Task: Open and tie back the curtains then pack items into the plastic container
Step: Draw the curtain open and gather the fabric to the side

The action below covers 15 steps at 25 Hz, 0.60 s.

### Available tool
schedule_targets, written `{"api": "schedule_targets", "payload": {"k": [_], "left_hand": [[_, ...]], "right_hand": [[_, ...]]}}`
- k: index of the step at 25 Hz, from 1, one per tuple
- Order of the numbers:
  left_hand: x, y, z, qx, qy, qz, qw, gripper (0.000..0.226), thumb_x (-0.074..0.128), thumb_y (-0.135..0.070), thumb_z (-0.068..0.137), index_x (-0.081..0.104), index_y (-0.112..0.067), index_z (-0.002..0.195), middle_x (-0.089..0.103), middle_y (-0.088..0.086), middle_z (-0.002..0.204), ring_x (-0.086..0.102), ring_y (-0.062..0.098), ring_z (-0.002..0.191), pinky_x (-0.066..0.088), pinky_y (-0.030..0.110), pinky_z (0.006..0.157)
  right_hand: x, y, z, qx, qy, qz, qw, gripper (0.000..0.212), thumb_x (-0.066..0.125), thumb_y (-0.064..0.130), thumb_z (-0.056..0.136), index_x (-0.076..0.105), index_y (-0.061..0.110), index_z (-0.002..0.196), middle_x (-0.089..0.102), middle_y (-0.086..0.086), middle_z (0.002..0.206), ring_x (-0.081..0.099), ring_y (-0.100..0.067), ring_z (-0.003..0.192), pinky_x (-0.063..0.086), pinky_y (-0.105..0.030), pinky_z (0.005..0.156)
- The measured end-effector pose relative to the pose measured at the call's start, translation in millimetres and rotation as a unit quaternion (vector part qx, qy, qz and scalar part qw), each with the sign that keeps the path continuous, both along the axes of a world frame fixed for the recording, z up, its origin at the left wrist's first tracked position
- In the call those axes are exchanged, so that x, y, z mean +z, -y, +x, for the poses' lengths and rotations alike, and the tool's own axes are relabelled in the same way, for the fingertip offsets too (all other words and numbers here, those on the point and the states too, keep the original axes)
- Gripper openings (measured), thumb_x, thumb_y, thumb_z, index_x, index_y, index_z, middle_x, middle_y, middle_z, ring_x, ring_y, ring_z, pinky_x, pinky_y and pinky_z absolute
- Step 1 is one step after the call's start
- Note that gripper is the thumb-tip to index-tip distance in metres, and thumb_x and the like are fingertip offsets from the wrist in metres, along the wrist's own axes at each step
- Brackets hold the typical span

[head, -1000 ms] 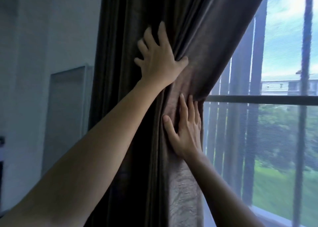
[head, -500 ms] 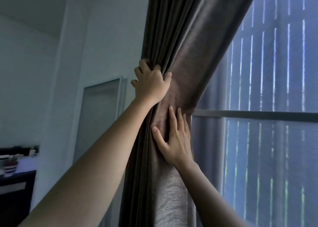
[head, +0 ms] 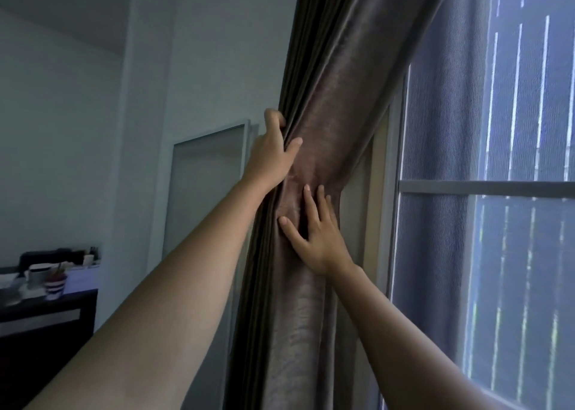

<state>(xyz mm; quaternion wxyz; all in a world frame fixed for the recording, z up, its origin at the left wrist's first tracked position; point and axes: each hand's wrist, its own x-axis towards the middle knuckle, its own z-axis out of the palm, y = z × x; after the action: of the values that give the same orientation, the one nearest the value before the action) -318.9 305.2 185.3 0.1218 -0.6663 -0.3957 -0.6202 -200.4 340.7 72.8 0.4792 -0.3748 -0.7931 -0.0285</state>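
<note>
curtain [head: 326,105]: soft, heavy, slippery folds | left hand [head: 272,154]: fingers curled, gripping gathered edge | right hand [head: 320,238]: fingers straight, pressing bunch flat | hold at gathered waist

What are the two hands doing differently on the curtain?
The left hand is higher; the right hand is lower. The left hand's fingers curl round folds of the curtain; the right hand's fingers lie straight, pressing flat. Both touch the curtain.
</note>
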Motion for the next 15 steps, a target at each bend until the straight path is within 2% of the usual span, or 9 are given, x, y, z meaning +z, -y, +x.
{"api": "schedule_targets", "payload": {"k": [3, 6, 8, 10, 12, 14, 15], "left_hand": [[-34, -1, -12, -0.016, -0.001, -0.007, 1.0, 0.06, 0.059, -0.02, 0.091, 0.022, -0.016, 0.139, 0.057, 0.01, 0.12, 0.062, 0.026, 0.094, 0.044, 0.028, 0.077], [-84, -19, -16, -0.016, -0.008, -0.076, 0.997, 0.081, 0.064, -0.022, 0.088, 0.009, -0.021, 0.148, 0.058, 0.013, 0.128, 0.064, 0.031, 0.1, 0.046, 0.027, 0.079], [-119, -25, -12, -0.018, -0.014, -0.116, 0.993, 0.089, 0.066, -0.024, 0.086, 0.003, -0.024, 0.15, 0.057, 0.015, 0.13, 0.064, 0.033, 0.104, 0.05, 0.032, 0.084], [-137, -21, -6, 0.003, -0.017, -0.114, 0.993, 0.093, 0.068, -0.025, 0.085, 0.002, -0.026, 0.15, 0.05, 0.018, 0.137, 0.061, 0.034, 0.109, 0.052, 0.039, 0.085], [-140, -14, 2, 0.101, -0.057, -0.037, 0.993, 0.096, 0.074, -0.022, 0.079, 0.009, -0.029, 0.149, 0.03, 0.021, 0.15, 0.045, 0.037, 0.127, 0.047, 0.048, 0.094], [-138, -7, 14, 0.213, -0.171, 0.084, 0.958, 0.09, 0.076, -0.016, 0.073, 0.023, -0.026, 0.146, 0.014, 0.021, 0.155, 0.021, 0.038, 0.141, 0.031, 0.058, 0.104], [-136, -3, 21, 0.241, -0.244, 0.123, 0.931, 0.086, 0.072, -0.012, 0.073, 0.028, -0.025, 0.145, 0.01, 0.014, 0.157, 0.011, 0.034, 0.145, 0.023, 0.058, 0.108]], "right_hand": [[-22, 4, 6, -0.008, 0.069, -0.036, 0.997, 0.087, 0.049, 0.059, 0.087, -0.005, 0.031, 0.149, -0.018, 0.0, 0.158, -0.017, -0.021, 0.144, -0.001, -0.033, 0.115], [-39, 9, 22, -0.046, 0.176, -0.063, 0.981, 0.085, 0.054, 0.04, 0.09, -0.004, 0.024, 0.15, -0.021, -0.005, 0.157, -0.014, -0.025, 0.145, 0.004, -0.033, 0.117], [-48, 16, 35, -0.058, 0.222, -0.088, 0.969, 0.082, 0.054, 0.029, 0.09, 0.0, 0.022, 0.151, -0.018, -0.005, 0.158, -0.009, -0.025, 0.146, 0.008, -0.033, 0.118], [-52, 28, 50, -0.06, 0.227, -0.092, 0.968, 0.078, 0.051, 0.025, 0.091, 0.002, 0.021, 0.151, -0.013, -0.005, 0.159, -0.003, -0.024, 0.147, 0.009, -0.033, 0.119], [-49, 42, 67, -0.072, 0.212, -0.065, 0.972, 0.076, 0.05, 0.021, 0.091, 0.005, 0.017, 0.151, -0.008, -0.008, 0.159, 0.001, -0.025, 0.147, 0.009, -0.032, 0.119], [-41, 59, 85, -0.105, 0.188, -0.015, 0.976, 0.075, 0.051, 0.016, 0.088, 0.01, 0.014, 0.151, -0.003, -0.01, 0.159, 0.002, -0.026, 0.147, 0.011, -0.035, 0.12], [-38, 70, 97, -0.129, 0.18, 0.013, 0.975, 0.075, 0.051, 0.016, 0.087, 0.011, 0.013, 0.151, -0.002, -0.011, 0.16, 0.002, -0.026, 0.147, 0.011, -0.037, 0.12]]}}
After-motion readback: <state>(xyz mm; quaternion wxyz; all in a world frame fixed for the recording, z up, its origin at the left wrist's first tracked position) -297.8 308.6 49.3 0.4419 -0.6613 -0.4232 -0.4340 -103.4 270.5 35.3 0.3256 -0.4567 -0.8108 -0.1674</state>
